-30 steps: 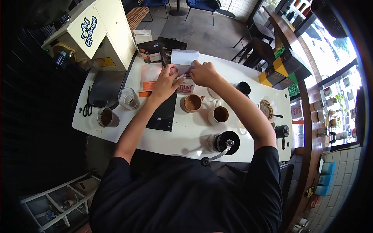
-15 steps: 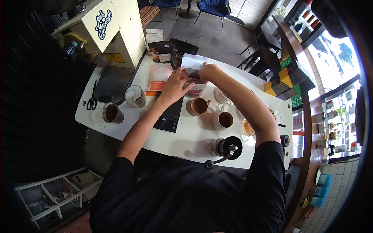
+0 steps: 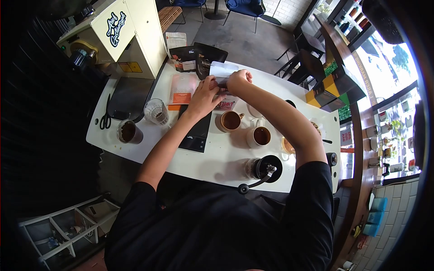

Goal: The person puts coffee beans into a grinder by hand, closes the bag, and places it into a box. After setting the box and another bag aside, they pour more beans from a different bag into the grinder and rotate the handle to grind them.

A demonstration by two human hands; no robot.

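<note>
A small carton (image 3: 224, 69) with a raised pale flap and red lettering on its near side stands toward the far edge of the white table. Wrapped against the carton's left side is my left hand (image 3: 205, 98), closed on it. At the carton's opening on the right, my right hand (image 3: 239, 81) has its fingers curled down; its fingertips and anything in them are hidden. Just nearer than the carton sits a brown cup (image 3: 231, 121). A clear pouch with an orange label (image 3: 182, 98) lies left of my left hand, beside a flat black scale (image 3: 194, 135).
A white mug (image 3: 259, 137) and a hand grinder with a crank (image 3: 269, 169) stand to the right. Two glasses, one ribbed (image 3: 156, 112) and one with dark contents (image 3: 129, 132), are at left near scissors (image 3: 105, 118). Black coffee bags (image 3: 209, 58) stand behind.
My right hand has shifted slightly, its fingers curling more at the carton's opening. My left hand stays on the carton. The whole view has moved a little.
</note>
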